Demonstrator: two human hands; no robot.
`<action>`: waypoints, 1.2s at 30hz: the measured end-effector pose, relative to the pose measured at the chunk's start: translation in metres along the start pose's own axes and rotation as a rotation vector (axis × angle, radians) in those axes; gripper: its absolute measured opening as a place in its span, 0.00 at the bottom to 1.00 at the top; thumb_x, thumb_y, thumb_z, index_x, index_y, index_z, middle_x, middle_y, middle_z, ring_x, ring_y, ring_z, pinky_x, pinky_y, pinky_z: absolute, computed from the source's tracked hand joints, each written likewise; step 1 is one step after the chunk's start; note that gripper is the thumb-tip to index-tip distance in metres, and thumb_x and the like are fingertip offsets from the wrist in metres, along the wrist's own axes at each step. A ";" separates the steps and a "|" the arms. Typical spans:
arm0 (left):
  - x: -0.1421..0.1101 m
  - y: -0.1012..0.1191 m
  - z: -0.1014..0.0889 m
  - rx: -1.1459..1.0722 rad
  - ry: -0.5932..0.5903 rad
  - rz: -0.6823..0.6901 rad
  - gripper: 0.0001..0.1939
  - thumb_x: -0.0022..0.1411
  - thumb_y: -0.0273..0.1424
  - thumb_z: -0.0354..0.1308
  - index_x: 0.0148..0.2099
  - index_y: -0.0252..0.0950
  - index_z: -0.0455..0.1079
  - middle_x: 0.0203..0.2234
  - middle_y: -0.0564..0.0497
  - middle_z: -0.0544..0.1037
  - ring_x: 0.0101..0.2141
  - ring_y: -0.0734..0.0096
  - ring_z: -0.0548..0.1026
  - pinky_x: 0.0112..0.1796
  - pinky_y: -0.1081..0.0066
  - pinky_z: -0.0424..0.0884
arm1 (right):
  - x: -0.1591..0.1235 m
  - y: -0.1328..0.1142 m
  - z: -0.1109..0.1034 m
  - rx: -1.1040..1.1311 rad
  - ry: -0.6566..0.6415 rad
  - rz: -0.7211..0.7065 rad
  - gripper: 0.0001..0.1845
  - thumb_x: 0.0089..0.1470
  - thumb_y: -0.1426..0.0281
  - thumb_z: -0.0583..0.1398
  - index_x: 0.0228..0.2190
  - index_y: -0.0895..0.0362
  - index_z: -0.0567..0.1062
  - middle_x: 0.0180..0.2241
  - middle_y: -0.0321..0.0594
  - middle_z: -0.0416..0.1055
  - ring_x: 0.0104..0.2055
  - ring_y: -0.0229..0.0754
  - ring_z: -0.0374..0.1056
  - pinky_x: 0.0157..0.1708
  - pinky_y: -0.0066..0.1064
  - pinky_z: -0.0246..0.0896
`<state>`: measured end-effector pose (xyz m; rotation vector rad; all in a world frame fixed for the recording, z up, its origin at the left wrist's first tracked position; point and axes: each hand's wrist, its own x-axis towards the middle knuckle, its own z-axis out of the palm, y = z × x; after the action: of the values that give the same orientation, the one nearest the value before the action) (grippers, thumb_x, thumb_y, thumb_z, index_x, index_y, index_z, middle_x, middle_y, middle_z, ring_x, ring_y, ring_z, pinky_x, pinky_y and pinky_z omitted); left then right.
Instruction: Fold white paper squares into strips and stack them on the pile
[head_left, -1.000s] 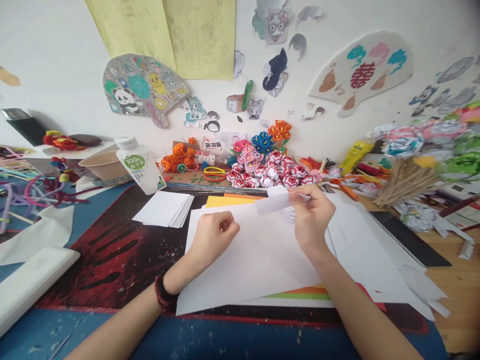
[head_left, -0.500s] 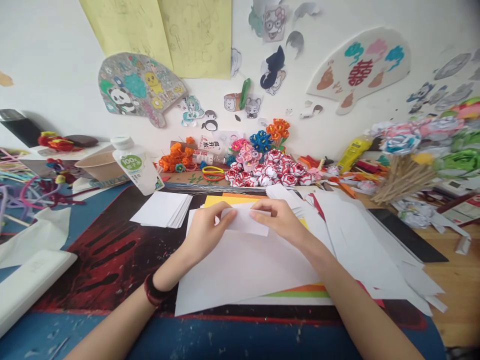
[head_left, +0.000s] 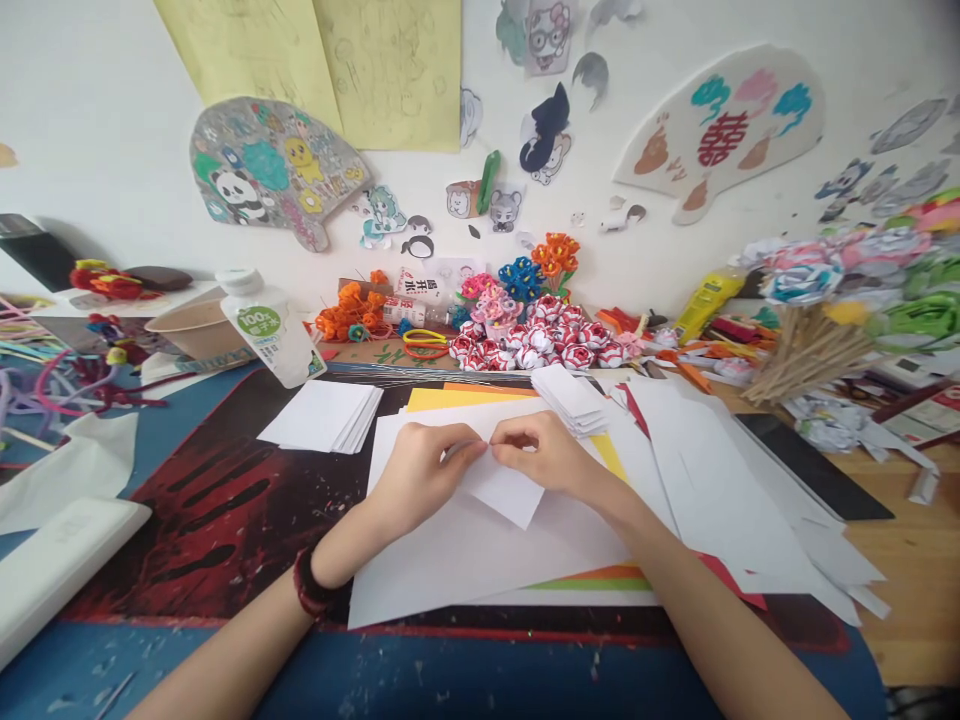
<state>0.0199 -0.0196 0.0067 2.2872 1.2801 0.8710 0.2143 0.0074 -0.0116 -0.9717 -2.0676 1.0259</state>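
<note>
A small white slip (head_left: 510,493) is held between the left hand (head_left: 411,470) and the right hand (head_left: 546,452), over the middle of a large white sheet (head_left: 480,565). Each hand has its thumb and forefinger pinched together on the slip's far part, with the two pairs of fingertips almost meeting. The slip slopes down from the fingers toward the person, and its nearest corner points toward the person and a little to the right. Its lower left edge runs from the left fingers down to that corner; a shorter edge climbs from there to just below the right hand. The fingers cover the far end, so I cannot tell its long axis for sure, nor whether the corner touches the sheet.

The large sheet lies skewed, its near edge rising to the right, over coloured paper (head_left: 596,582). Left of it, a stack of white squares (head_left: 311,415) rests on the dark mat (head_left: 217,560), its right edges fanned. Just beyond the right hand lies an oblong white stack (head_left: 570,398), slanting from far left to near right. Loose sheets (head_left: 720,485) spread to the right. Farther back are a tilted bottle (head_left: 274,340) and red-and-white flowers (head_left: 555,335).
</note>
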 end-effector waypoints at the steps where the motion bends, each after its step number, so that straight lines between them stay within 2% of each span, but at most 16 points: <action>1: -0.001 0.001 0.002 0.012 0.018 0.006 0.13 0.64 0.31 0.52 0.30 0.35 0.76 0.20 0.54 0.74 0.22 0.76 0.64 0.27 0.76 0.58 | 0.000 0.000 0.000 -0.004 0.004 -0.003 0.08 0.49 0.75 0.55 0.21 0.58 0.72 0.21 0.32 0.65 0.26 0.35 0.59 0.27 0.26 0.54; 6: -0.006 0.002 0.009 0.073 0.112 0.047 0.13 0.64 0.30 0.52 0.33 0.36 0.76 0.23 0.50 0.78 0.23 0.73 0.70 0.28 0.74 0.61 | 0.002 -0.001 -0.005 0.000 -0.002 -0.014 0.08 0.46 0.75 0.54 0.19 0.58 0.70 0.20 0.32 0.63 0.25 0.34 0.57 0.27 0.27 0.52; 12: -0.004 -0.002 -0.002 0.102 0.240 0.015 0.12 0.64 0.30 0.53 0.32 0.36 0.76 0.25 0.52 0.79 0.25 0.73 0.73 0.29 0.75 0.62 | 0.000 -0.001 -0.016 -0.030 -0.004 0.017 0.08 0.45 0.76 0.54 0.18 0.58 0.69 0.19 0.32 0.62 0.24 0.34 0.57 0.25 0.27 0.52; 18: -0.002 -0.004 -0.011 0.125 0.265 -0.014 0.12 0.64 0.31 0.53 0.32 0.36 0.76 0.24 0.53 0.79 0.24 0.73 0.72 0.28 0.75 0.62 | -0.001 -0.004 -0.022 -0.101 0.037 0.027 0.07 0.43 0.76 0.55 0.17 0.58 0.69 0.19 0.32 0.63 0.24 0.34 0.57 0.24 0.26 0.52; 27: -0.002 -0.001 -0.009 0.091 0.283 -0.048 0.12 0.63 0.32 0.54 0.31 0.36 0.76 0.23 0.54 0.79 0.23 0.75 0.70 0.28 0.76 0.62 | -0.002 0.003 -0.026 -0.156 0.046 0.061 0.07 0.43 0.75 0.55 0.18 0.58 0.69 0.19 0.32 0.64 0.24 0.34 0.58 0.24 0.26 0.53; 30: -0.002 -0.006 -0.017 0.083 0.360 -0.091 0.12 0.62 0.33 0.55 0.32 0.35 0.77 0.23 0.54 0.78 0.23 0.75 0.69 0.28 0.75 0.62 | -0.002 0.010 -0.031 -0.225 0.108 0.089 0.07 0.42 0.75 0.57 0.16 0.58 0.69 0.17 0.31 0.62 0.22 0.34 0.57 0.23 0.26 0.51; 33: 0.000 -0.015 -0.025 -0.037 0.515 -0.188 0.12 0.61 0.38 0.57 0.36 0.35 0.77 0.28 0.53 0.79 0.28 0.71 0.72 0.32 0.74 0.65 | -0.002 0.013 -0.037 -0.227 0.222 0.127 0.07 0.43 0.75 0.58 0.17 0.59 0.70 0.17 0.32 0.62 0.22 0.34 0.58 0.24 0.27 0.52; 35: 0.002 -0.021 -0.026 -0.187 0.504 -0.228 0.14 0.60 0.40 0.58 0.38 0.35 0.77 0.29 0.51 0.79 0.29 0.70 0.73 0.30 0.73 0.66 | -0.002 0.008 -0.037 -0.075 0.220 0.098 0.08 0.50 0.71 0.58 0.22 0.59 0.72 0.21 0.34 0.67 0.24 0.35 0.62 0.26 0.27 0.57; 36: 0.003 -0.023 -0.024 -0.266 0.482 -0.237 0.14 0.60 0.40 0.58 0.38 0.34 0.77 0.30 0.51 0.80 0.29 0.70 0.73 0.30 0.74 0.66 | -0.002 0.004 -0.036 0.028 0.178 0.075 0.10 0.54 0.68 0.57 0.25 0.59 0.73 0.23 0.36 0.69 0.25 0.35 0.64 0.27 0.28 0.59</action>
<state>-0.0091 -0.0048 0.0118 1.7354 1.4807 1.4602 0.2449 0.0209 0.0026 -1.0919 -1.8791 0.9666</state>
